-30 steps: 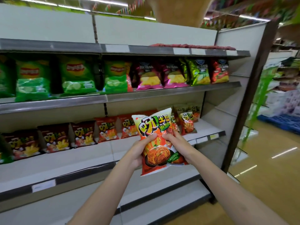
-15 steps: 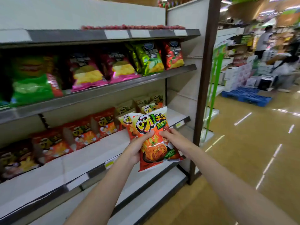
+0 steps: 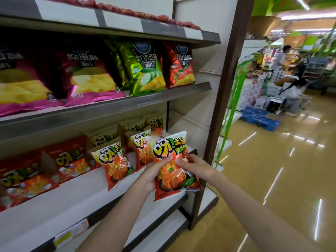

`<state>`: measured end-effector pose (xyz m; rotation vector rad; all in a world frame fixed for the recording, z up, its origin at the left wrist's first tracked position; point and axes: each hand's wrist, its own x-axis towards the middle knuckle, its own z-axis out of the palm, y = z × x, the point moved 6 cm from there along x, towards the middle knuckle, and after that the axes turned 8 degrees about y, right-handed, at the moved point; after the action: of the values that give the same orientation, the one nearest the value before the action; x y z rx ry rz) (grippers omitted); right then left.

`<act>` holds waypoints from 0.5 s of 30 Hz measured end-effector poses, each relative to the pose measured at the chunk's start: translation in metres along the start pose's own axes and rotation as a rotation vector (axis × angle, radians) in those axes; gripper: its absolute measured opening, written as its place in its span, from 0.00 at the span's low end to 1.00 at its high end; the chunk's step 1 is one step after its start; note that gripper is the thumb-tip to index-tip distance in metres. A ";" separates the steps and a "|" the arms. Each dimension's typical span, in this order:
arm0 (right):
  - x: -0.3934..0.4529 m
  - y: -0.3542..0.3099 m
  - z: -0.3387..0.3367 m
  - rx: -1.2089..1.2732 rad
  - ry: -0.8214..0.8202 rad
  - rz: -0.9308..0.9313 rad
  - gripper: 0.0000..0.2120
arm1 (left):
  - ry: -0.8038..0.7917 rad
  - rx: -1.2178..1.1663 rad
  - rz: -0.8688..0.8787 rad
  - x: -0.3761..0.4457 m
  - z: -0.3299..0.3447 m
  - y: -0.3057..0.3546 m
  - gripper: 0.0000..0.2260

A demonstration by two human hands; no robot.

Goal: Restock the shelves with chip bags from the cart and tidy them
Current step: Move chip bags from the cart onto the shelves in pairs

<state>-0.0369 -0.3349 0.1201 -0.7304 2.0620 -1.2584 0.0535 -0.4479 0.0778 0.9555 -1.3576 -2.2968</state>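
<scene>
An orange-and-white chip bag (image 3: 171, 171) is upright at the right end of the lower shelf (image 3: 76, 195). My left hand (image 3: 154, 173) grips its left edge with the thumb across the front. My right hand (image 3: 196, 166) pinches its right side. Just behind it stand two matching bags (image 3: 114, 164), and red bags (image 3: 69, 160) continue in a row to the left. The cart is out of sight.
The shelf above holds magenta (image 3: 91, 80), green (image 3: 143, 70) and red (image 3: 180, 66) chip bags. A brown end post (image 3: 223, 99) closes the shelving on the right. Beyond it lie a glossy aisle floor, a blue pallet (image 3: 258, 119) and people by stacked boxes.
The view has swung right and closer to the shelf end. Both hands have carried the bag forward to the right end of the lower shelf, beside the matching bags.
</scene>
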 end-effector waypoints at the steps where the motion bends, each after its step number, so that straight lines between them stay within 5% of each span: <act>1: 0.010 0.003 -0.002 -0.023 0.007 0.010 0.27 | -0.006 0.007 -0.010 0.010 0.003 0.002 0.29; 5: 0.048 0.011 -0.011 0.041 -0.023 0.058 0.21 | 0.012 0.031 -0.035 0.047 0.008 0.002 0.30; 10: 0.104 0.026 -0.017 0.031 0.007 0.101 0.33 | 0.068 -0.022 -0.075 0.087 0.009 0.000 0.18; 15: 0.175 0.039 -0.027 0.027 -0.003 0.065 0.45 | 0.183 0.012 -0.008 0.138 0.014 0.003 0.35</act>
<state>-0.1779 -0.4299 0.0576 -0.6474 2.0462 -1.2450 -0.0565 -0.5178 0.0319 1.1460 -1.2951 -2.1489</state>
